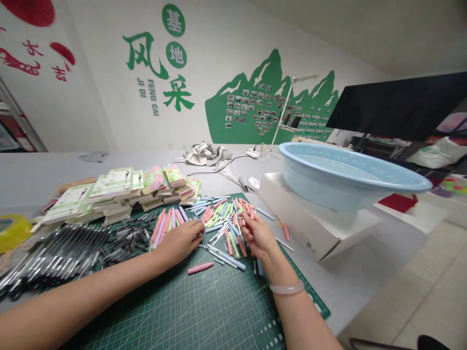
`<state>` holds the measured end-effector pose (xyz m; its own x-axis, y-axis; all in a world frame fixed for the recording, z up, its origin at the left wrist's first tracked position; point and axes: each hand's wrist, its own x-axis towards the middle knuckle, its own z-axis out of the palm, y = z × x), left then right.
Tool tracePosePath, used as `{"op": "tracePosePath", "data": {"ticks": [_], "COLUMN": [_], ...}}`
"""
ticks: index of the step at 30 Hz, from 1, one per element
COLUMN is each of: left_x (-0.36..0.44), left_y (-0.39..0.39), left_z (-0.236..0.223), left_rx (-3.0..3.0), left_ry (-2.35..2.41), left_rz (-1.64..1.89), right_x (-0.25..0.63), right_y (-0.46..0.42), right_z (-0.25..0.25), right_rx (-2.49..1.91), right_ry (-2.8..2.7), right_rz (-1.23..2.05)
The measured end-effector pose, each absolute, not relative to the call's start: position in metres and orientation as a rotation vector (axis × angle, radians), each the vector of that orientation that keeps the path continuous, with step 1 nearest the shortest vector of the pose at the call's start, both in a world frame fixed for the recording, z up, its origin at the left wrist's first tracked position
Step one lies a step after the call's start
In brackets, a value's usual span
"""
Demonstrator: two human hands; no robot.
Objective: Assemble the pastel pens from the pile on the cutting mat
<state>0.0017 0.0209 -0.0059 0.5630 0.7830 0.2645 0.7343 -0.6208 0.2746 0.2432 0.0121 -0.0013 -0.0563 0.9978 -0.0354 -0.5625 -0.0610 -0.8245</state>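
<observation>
My left hand lies on the green cutting mat, knuckles up, with its fingers curled at the edge of a heap of pastel pen barrels; what the fingertips pinch is hidden. My right hand is palm up beside it, fingers closed round a few pink barrels that stick up from the fist. A pale bangle sits on that wrist. One pink barrel lies apart on the mat, just in front of both hands.
Black pen refills are piled at the left. Stacks of green and pink packaging cards stand behind them. A light blue basin rests on a white box at the right. Grey cloth and cables lie farther back.
</observation>
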Motion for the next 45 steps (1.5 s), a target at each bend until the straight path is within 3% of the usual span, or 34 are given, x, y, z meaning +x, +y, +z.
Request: {"op": "tracePosePath", "data": {"ticks": [5, 14, 19, 34, 41, 45], "left_x": [0.007, 0.022, 0.023, 0.019, 0.007, 0.021], "left_y": [0.028, 0.025, 0.012, 0.009, 0.022, 0.013], "left_z": [-0.002, 0.007, 0.01, 0.015, 0.007, -0.009], "left_rx": [2.468, 1.248, 1.059, 1.209, 2.143, 2.516], "left_ry": [1.216, 0.882, 0.834, 0.899, 1.311, 1.315], "left_rz": [0.709, 0.944, 0.981, 1.041, 0.891, 0.714], "right_x": [0.237, 0.203, 0.19, 0.184, 0.21, 0.215], "right_y": [0.009, -0.005, -0.011, -0.013, 0.0, 0.001], "right_z": [0.0, -0.006, -0.007, -0.004, -0.003, -0.002], "right_rx": [-0.815, -0.866, -0.806, -0.826, -0.914, -0.904], "right_ry": [-0.784, -1.04, -1.059, -1.107, -0.876, -0.841], "right_rz": [1.462, 1.47, 1.469, 1.423, 1.203, 1.216]}}
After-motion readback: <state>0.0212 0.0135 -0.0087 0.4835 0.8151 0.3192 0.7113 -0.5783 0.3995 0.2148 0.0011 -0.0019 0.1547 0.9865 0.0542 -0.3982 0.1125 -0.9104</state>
